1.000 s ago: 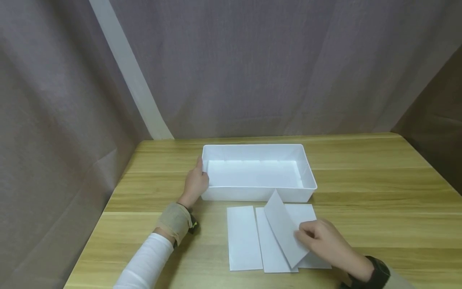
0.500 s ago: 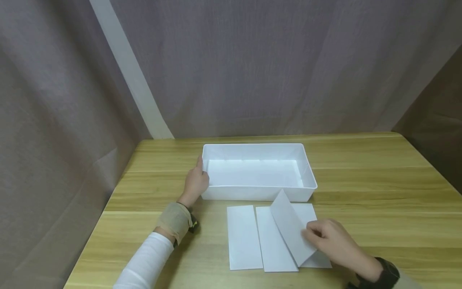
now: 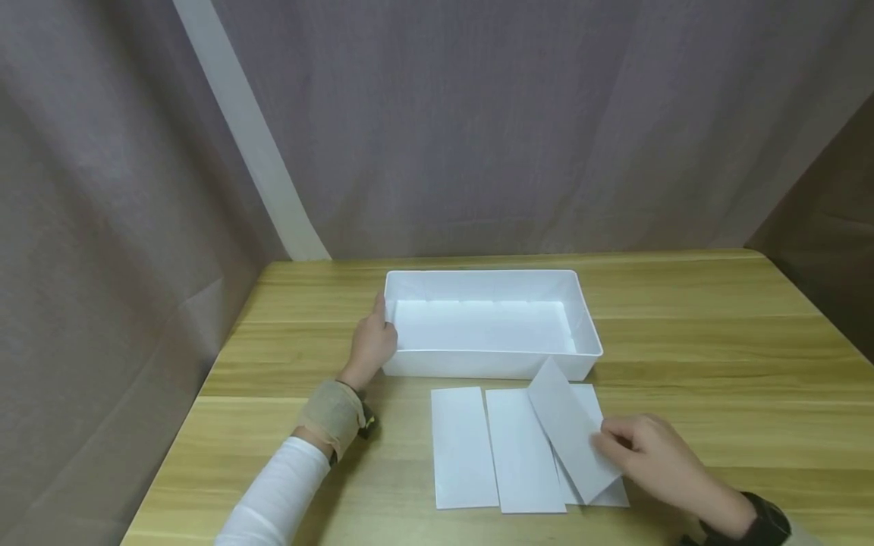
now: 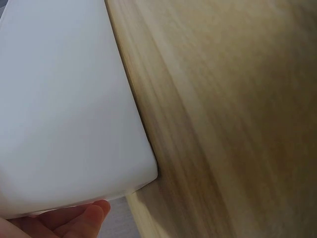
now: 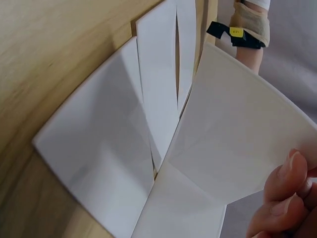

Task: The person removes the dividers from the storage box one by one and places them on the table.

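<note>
My left hand (image 3: 372, 340) grips the left end of a white plastic bin (image 3: 492, 364), with the index finger lying along the outer wall. In the left wrist view its fingers (image 4: 89, 220) show at the bin's short side; the thumb is hidden there. My right hand (image 3: 652, 459) pinches a white sheet of paper (image 3: 570, 432) by its right edge and holds it raised at a tilt. Below it lies another white sheet (image 3: 586, 398), partly covered. The right wrist view shows the pinching fingers (image 5: 285, 183) close up and a crease across the held sheet.
Two more white sheets lie side by side to the left, the leftmost sheet (image 3: 464, 447) and the middle sheet (image 3: 526, 455). All lie in front of the bin on a wooden table (image 3: 307, 470). A grey curtain (image 3: 444, 136) hangs behind the table.
The right hand has moved to the right with the pinched sheet, and more of the middle sheet now shows. The left hand and the bin keep their places.
</note>
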A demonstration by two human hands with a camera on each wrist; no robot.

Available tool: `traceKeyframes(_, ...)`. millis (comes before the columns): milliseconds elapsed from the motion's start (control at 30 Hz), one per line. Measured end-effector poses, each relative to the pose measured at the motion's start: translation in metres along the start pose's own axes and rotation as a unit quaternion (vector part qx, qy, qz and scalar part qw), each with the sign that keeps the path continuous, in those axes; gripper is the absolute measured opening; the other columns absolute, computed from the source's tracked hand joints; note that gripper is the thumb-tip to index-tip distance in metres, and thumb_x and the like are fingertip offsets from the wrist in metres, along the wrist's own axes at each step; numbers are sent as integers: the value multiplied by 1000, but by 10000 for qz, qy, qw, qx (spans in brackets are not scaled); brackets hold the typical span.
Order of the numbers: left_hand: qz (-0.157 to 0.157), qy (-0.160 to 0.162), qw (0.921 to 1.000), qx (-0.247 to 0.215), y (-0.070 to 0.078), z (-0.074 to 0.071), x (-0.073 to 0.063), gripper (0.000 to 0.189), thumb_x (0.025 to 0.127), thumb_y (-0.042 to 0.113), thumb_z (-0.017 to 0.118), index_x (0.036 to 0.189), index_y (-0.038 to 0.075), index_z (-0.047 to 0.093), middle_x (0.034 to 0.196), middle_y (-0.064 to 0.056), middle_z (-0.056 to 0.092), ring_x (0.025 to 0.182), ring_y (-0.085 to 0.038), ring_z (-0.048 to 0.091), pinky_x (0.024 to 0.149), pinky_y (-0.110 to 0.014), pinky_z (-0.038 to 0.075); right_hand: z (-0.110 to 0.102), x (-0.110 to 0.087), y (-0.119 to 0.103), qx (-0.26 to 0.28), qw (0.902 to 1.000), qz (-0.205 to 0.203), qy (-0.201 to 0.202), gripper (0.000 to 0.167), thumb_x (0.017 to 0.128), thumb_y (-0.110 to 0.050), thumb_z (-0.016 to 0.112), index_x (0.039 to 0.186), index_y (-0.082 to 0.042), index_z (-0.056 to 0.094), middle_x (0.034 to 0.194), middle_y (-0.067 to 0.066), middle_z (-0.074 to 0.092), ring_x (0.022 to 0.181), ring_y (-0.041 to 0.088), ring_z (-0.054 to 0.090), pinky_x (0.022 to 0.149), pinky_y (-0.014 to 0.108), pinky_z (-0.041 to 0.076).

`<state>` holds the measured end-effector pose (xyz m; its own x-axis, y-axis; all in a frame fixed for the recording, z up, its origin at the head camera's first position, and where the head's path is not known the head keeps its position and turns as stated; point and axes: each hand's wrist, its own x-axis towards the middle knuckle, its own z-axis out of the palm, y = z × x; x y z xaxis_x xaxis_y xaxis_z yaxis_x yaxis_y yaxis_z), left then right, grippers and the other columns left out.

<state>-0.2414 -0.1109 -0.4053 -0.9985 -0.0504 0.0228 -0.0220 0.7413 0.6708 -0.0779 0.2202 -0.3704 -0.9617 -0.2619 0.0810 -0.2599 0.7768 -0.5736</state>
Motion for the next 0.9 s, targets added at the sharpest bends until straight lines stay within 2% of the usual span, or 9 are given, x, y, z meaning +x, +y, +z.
traceKeyframes(100,13,13,10000,20,1,0,0,60,85,4,34,142,3,13,81,-23,60,51,-20,46,50,-28,39,-3,-2,2,-10,10000,-33,31,36,81,-10,57,50,-16,39,48,-14,26,45,-3,28,43,16,26)
traceKeyframes(300,-9,3,10000,-7,1,0,0,59,86,5,34,142,3,13,82,-23,60,50,-19,45,51,-27,40,-6,-4,7,-146,9992,-309,208,37,80,-8,58,50,-17,37,49,-16,24,44,-5,26,42,15,26)
traceKeyframes(400,-65,-60,9999,-48,1,1,0,59,87,5,34,142,5,12,71,-18,58,47,-17,42,49,-26,38,-8,-6,10,-189,9990,-358,211,38,80,-7,58,50,-17,36,49,-16,23,44,-6,25,42,15,25)
traceKeyframes(533,-68,-69,9999,-70,1,0,0,59,87,5,33,142,5,12,55,-8,46,42,-14,35,43,-25,34,-10,-7,14,-239,9986,-424,187,37,79,-7,59,50,-18,37,49,-17,24,44,-6,25,41,14,25)
traceKeyframes(633,-9,-40,10000,-47,2,-1,-1,60,86,4,33,142,4,12,52,-5,42,41,-14,33,42,-25,32,-12,-8,19,-317,9976,-525,319,38,78,-6,60,50,-19,37,49,-18,24,44,-7,25,41,15,25)
traceKeyframes(733,24,-25,10000,-37,2,-2,-2,60,86,4,33,142,4,12,55,-9,47,43,-15,35,43,-25,33,-13,-9,23,-351,9966,-591,445,39,77,-5,60,50,-19,36,50,-19,23,44,-7,25,40,15,25)
traceKeyframes(900,20,-15,10000,-25,2,-1,-2,60,85,4,33,142,3,13,72,-19,59,47,-17,42,48,-26,37,-16,-10,27,-382,9966,-585,435,39,78,-5,60,50,-19,37,49,-19,24,44,-7,24,40,15,24)
